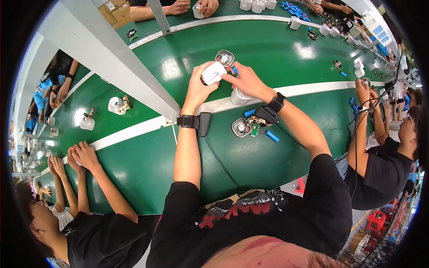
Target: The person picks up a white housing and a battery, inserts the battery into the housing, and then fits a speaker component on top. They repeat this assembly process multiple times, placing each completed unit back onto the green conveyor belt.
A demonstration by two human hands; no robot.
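Note:
My left hand [199, 89] is wrapped round a white plastic housing [214, 73], held up over the green bench. At its far side is a grey rounded speaker unit [225, 58]; whether the two are joined, I cannot tell. My right hand [247, 81] has its thumb against the housing, with a blue battery cell [234, 70] at its fingertips, partly hidden. Below the hands, a white housing [241, 96] stands by the pale rail. Nearer to me lie another speaker unit [241, 127], a green circuit board [254, 130] and a blue cell [272, 136].
A slanting white post [120, 58] rises left of my hands. A pale rail [304, 90] crosses the green bench [192, 165]. Cables trail from black wrist devices [204, 124]. Co-workers sit on both sides and opposite. Loose housings [117, 105] and blue cells [295, 10] lie around.

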